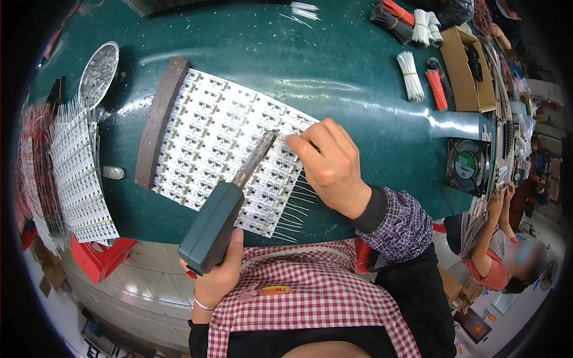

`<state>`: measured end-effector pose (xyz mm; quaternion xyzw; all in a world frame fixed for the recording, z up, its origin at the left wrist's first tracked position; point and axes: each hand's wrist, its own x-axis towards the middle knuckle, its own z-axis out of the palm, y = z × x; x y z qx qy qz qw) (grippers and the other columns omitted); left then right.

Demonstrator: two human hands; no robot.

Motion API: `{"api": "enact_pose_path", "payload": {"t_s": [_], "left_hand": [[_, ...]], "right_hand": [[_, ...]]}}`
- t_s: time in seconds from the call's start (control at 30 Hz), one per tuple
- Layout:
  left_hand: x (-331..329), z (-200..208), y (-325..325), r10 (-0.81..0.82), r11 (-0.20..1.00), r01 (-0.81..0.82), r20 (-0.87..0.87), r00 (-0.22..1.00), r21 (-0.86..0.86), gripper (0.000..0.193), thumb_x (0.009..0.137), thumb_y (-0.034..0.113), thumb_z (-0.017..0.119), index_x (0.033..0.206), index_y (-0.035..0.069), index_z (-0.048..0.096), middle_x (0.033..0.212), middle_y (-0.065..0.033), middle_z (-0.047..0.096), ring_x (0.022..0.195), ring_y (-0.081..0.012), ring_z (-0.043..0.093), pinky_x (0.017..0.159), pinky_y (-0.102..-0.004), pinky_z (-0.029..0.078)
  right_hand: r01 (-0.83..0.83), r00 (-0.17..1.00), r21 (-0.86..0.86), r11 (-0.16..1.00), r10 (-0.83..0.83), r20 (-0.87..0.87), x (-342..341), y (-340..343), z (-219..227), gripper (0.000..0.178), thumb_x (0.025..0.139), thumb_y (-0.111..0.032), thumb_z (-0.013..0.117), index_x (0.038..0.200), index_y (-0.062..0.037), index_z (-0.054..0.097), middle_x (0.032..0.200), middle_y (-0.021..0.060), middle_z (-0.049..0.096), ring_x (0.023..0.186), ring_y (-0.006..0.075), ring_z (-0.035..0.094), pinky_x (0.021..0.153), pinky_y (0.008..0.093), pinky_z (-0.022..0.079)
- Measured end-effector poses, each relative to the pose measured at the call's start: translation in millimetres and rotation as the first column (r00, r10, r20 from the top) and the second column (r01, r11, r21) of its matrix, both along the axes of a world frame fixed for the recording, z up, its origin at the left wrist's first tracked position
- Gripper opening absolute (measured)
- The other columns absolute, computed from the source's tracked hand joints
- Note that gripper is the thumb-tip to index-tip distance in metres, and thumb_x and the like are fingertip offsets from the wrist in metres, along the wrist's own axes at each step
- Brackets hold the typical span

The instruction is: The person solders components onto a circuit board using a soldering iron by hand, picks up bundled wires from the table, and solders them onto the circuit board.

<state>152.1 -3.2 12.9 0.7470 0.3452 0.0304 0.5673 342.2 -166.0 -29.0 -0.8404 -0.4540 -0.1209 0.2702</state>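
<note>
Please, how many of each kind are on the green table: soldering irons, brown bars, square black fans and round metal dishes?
Soldering iron, held in the left hand: 1
Brown bar: 1
Square black fan: 1
Round metal dish: 1
Total: 4

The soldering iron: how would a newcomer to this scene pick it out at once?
Start at the green table and find the white panel of circuit boards lying on it. The soldering iron slants across its near edge in the left hand, the only tool with a chunky dark green handle.
</note>
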Motion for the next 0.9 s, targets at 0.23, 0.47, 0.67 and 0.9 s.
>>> {"api": "enact_pose_path", "payload": {"t_s": [0.23,0.47,0.67,0.9], "left_hand": [[-13.0,-11.4,3.1,-0.059,0.998,0.055,0.116,0.992,0.035,0.032,0.085,-0.004,0.067,0.116,-0.004,0.060,0.095,-0.0066,0.063,0.067,-0.0082,0.054,0.056,-0.0220,0.045],[-4.4,-2.8,-0.7,0.028,0.995,-0.038,0.118,0.993,0.088,0.020,0.080,0.010,0.075,0.094,-0.002,0.070,0.084,-0.0091,0.070,0.066,-0.0143,0.065,0.060,-0.0272,0.051],[-7.8,-1.5,3.2,-0.027,0.998,0.020,0.138,0.990,0.052,0.028,0.080,0.003,0.073,0.106,-0.004,0.064,0.096,-0.0098,0.067,0.079,-0.0141,0.063,0.069,-0.0266,0.050],[-2.1,-7.0,3.5,-0.107,0.973,0.066,0.179,0.978,0.222,0.016,0.076,0.008,0.076,0.090,0.000,0.070,0.080,-0.0090,0.069,0.061,-0.0157,0.063,0.057,-0.0274,0.049]], "right_hand": [[0.018,0.999,-0.006,1.000,-0.017,0.052,-1.1,0.1,3.2,0.022,0.069,-0.006,0.061,0.091,-0.0010,0.062,0.080,0.0063,0.052,0.077,0.0228,0.052,0.065,0.0329,0.042],[0.001,0.996,0.036,0.999,-0.005,0.092,-6.6,1.6,7.7,0.023,0.070,-0.007,0.061,0.092,-0.0017,0.061,0.080,0.0055,0.053,0.079,0.0223,0.053,0.067,0.0336,0.041],[-0.008,1.000,0.041,0.999,0.007,0.019,-4.6,3.1,2.1,0.030,0.064,0.005,0.065,0.093,-0.0013,0.065,0.075,0.0059,0.055,0.074,0.0235,0.054,0.061,0.0339,0.039],[-0.013,1.000,0.040,0.999,0.013,0.005,-5.4,3.8,2.1,0.030,0.063,0.006,0.065,0.093,-0.0019,0.066,0.075,0.0061,0.055,0.073,0.0230,0.054,0.061,0.0335,0.040]]}}
